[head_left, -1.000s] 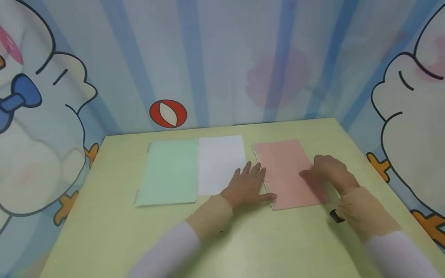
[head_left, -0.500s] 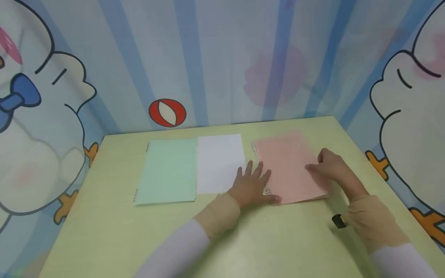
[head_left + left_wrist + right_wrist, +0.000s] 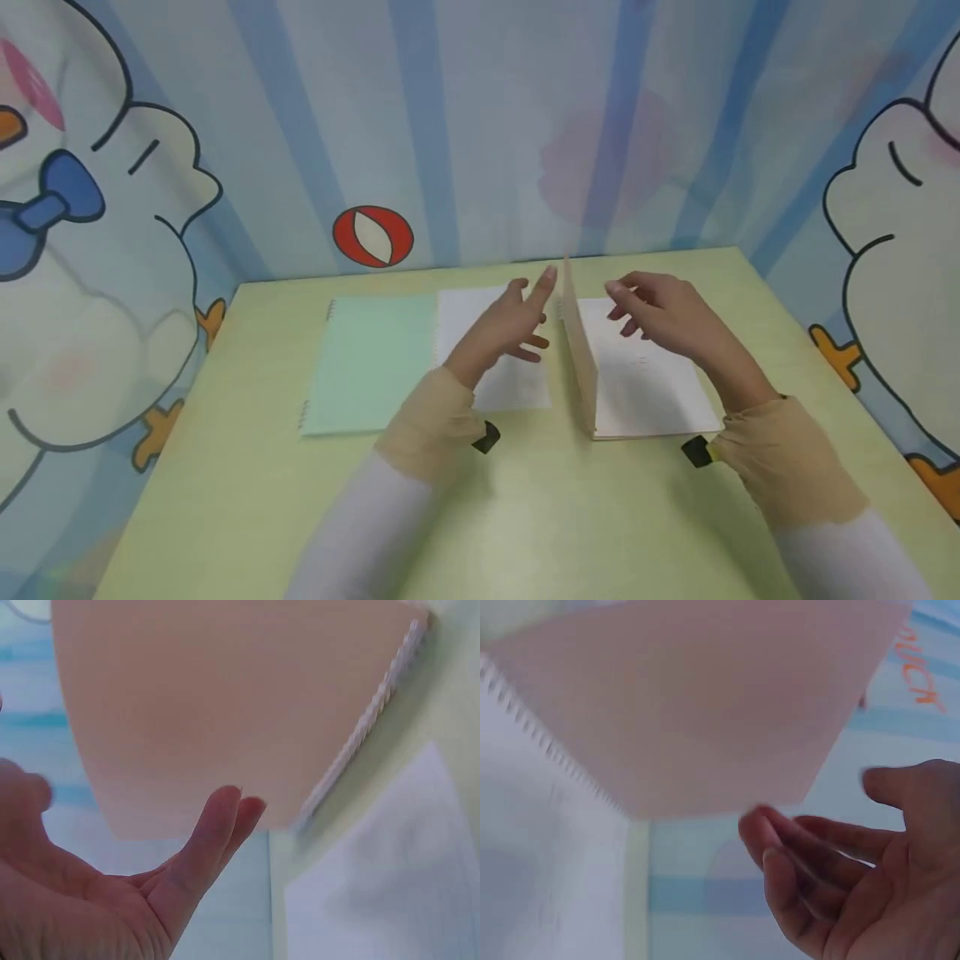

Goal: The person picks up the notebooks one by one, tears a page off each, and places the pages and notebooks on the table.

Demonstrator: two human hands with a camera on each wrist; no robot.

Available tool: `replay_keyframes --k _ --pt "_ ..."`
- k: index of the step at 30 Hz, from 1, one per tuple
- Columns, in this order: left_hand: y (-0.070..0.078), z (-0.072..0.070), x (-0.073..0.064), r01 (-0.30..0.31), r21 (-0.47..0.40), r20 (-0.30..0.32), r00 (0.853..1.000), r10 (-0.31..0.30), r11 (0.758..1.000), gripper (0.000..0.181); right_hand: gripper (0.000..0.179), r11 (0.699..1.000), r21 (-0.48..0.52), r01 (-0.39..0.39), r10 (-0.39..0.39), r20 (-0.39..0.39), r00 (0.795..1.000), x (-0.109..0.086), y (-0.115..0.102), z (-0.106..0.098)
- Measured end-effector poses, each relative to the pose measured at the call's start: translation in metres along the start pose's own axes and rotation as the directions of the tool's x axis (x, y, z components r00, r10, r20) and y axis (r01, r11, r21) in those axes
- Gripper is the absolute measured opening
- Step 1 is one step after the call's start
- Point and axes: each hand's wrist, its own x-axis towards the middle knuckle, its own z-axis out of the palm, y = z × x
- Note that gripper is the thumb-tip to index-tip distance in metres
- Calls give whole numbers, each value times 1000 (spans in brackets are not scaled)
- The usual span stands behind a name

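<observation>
A spiral notebook's pink cover (image 3: 579, 350) stands upright from its coil, also filling much of both wrist views. To its right, the notebook's white pages (image 3: 652, 392) lie exposed on the table. On the cover's left side my left hand (image 3: 506, 323) is raised with fingers spread; whether a fingertip touches the cover I cannot tell. My right hand (image 3: 663, 312) hovers over the pages on the other side, fingers loosely bent and holding nothing. In the right wrist view, the right-hand fingers (image 3: 780, 889) are near the cover's edge.
A green spiral notebook (image 3: 371, 367) lies at the left of the pale yellow table (image 3: 540, 517). Beside it is a white sheet or page (image 3: 517, 392), partly behind my left hand. A cartoon-printed backdrop (image 3: 495, 125) rises behind the table.
The pink cover has swung up from lying flat, showing white pages. My left hand has lifted off the notebook's coil edge; my right hand has moved left and let go of the cover.
</observation>
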Motion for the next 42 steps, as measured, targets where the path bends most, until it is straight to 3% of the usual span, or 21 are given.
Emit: replay_keyframes --k 4,7,9,12,14,17,19,20,22,25,27,29,32,36,39,42 --pt "-5 -23 -2 52 15 -38 998 -51 999 100 66 979 -202 -29 24 -25 999 23 47 -3" --pt "-18 -31 -1 79 139 -93 993 -67 987 100 74 950 -304 -65 72 11 997 34 88 -4" --pt "-27 -33 0 106 240 -132 988 -75 965 102 81 926 -366 -94 112 28 993 37 109 -4" --pt "-42 -31 2 149 406 -186 979 -78 902 104 92 891 -427 -154 186 36 982 38 132 -3" --pt "-49 -27 1 178 524 -213 974 -74 833 102 96 874 -449 -184 231 52 971 39 143 -2" --pt "-58 -14 1 197 710 -251 968 -18 676 97 98 864 -467 -189 257 87 962 42 153 2" --pt "-61 -4 4 184 809 -252 967 47 558 98 100 870 -459 -179 252 102 962 44 156 4" --pt "-63 1 7 166 842 -240 967 80 514 100 101 874 -455 -171 243 104 964 45 156 4" --pt "-65 12 16 96 884 -180 973 144 457 104 102 879 -445 -171 238 99 966 47 156 6" --pt "-64 28 36 -66 907 -26 977 211 416 114 103 883 -435 -178 238 89 967 51 155 10" --pt "-63 38 51 -159 903 68 970 232 399 119 102 880 -435 -188 249 85 965 54 154 14" --pt "-62 48 63 -214 899 127 962 241 383 123 102 880 -433 -195 255 84 963 55 153 18" --pt "-62 58 74 -230 907 158 962 223 352 124 102 877 -438 -198 261 88 961 58 151 23" --pt "-61 65 78 -214 935 161 966 201 283 123 100 880 -435 -192 253 88 963 59 149 26" --pt "-62 65 80 -203 942 157 970 184 269 125 98 883 -431 -184 241 81 967 60 149 28" --pt "-64 66 86 -194 942 155 975 159 273 127 95 883 -435 -173 226 72 972 61 149 30"
